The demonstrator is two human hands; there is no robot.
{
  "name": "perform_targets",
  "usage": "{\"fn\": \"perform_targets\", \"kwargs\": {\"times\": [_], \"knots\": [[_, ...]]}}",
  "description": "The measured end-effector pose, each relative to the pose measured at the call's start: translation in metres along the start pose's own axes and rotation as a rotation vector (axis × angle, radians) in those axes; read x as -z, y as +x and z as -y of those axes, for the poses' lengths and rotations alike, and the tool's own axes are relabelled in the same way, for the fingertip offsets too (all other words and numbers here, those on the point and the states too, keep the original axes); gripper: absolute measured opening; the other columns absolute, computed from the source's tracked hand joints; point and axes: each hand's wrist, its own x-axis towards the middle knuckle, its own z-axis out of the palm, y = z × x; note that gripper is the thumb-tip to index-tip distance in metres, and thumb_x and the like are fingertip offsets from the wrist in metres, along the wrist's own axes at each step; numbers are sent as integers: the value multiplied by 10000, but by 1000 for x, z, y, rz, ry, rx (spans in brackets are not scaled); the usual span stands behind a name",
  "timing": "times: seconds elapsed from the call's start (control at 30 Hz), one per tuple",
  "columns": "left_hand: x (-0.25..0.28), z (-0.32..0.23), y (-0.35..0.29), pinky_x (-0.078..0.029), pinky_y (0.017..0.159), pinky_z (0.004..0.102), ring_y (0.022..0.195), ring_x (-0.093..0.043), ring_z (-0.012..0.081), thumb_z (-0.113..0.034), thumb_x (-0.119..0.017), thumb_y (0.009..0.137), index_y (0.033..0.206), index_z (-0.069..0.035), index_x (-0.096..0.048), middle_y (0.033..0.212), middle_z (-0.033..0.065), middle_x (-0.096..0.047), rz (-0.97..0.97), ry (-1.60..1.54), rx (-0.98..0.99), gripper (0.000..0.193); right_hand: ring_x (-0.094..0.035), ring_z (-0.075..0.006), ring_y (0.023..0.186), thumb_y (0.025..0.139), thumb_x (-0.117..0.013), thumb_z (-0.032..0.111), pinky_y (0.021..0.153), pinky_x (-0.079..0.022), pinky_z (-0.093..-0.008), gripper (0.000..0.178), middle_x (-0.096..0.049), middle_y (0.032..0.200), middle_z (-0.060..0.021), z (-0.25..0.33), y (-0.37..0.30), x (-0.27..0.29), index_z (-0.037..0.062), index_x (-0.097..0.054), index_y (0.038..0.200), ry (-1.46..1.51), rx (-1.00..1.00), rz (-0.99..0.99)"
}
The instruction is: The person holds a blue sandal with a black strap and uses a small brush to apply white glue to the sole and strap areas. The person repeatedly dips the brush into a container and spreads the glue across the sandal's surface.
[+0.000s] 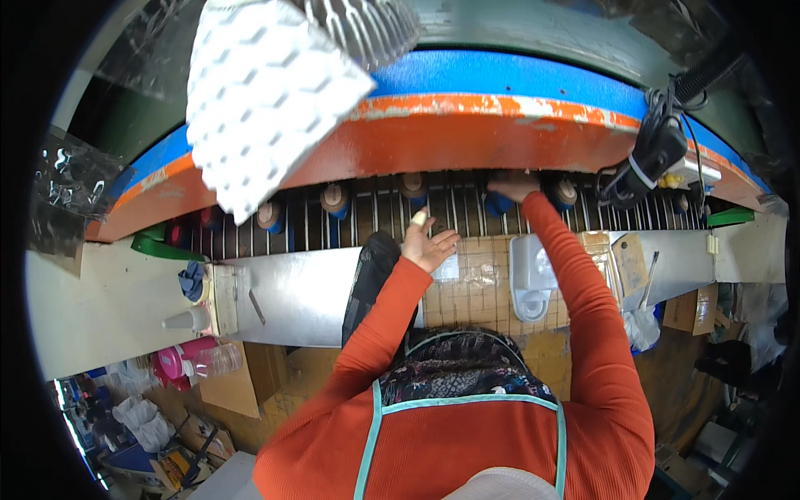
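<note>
A row of dark blue, rounded pieces with tan tops, like the ends of shoes, sits on a conveyor of metal rods [375, 208]. One such piece [334, 200] is at the left, another [412, 187] near the middle and another [564, 194] at the right. My left hand [428, 248] is palm up at the conveyor's near edge, fingers spread and holding nothing; its thumb has a pale tip. My right hand [514, 187] reaches to the orange edge and touches a blue piece [497, 203]. Blur and shadow hide its fingers.
A machine hood [500, 137] with an orange face overhangs the conveyor. White dimpled sheeting [258, 100] hangs at upper left, black cables [642, 167] at right. Before me are a metal ledge [300, 292], a black object [371, 279], taped cardboard [467, 292] and a white plastic holder [532, 279].
</note>
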Motion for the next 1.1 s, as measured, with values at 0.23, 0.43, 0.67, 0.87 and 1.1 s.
{"fn": "perform_targets", "kwargs": {"times": [0.23,0.43,0.67,0.87,1.1], "knots": [[-22,15,-25,-367,1072,518,1311,-439,385,-611,-676,792,1493,-75,-216,1437,224,-405,428,319,156,995,-501,-91,900,759,-779,244,755,-420,-238,425,-562,967,-20,66,-161,91,103,-471,1015,919,-146,78],[1,55,-80,-347,1115,495,1296,-469,326,-258,-898,647,1442,-24,-321,1381,167,-492,838,184,131,1009,-565,-138,870,1003,-478,442,817,-449,-294,437,-658,943,-60,67,-312,58,13,-546,1039,1000,-38,-171],[-19,30,-130,-331,1126,519,1345,-387,314,-349,-929,568,1465,-117,-300,1448,155,-381,980,421,-515,1120,-603,-255,722,944,-564,357,745,-333,-420,193,-618,787,-75,27,-382,-39,180,-643,942,17,-475,-477],[-65,9,-191,-233,1154,557,1387,-313,351,-459,-906,549,1473,-106,-309,1515,124,-314,879,329,-1052,1156,-591,-238,737,872,-656,281,734,-300,-405,85,-609,786,-40,6,-364,-75,200,-673,893,-227,-419,-754],[-79,7,-207,-324,1112,571,1366,-369,345,-367,-905,602,1456,-91,-364,1492,133,-377,906,418,-1269,1048,-582,-229,793,814,-697,264,740,-316,-411,78,-592,801,-63,2,-350,-85,193,-685,842,-366,-330,-802]]}}
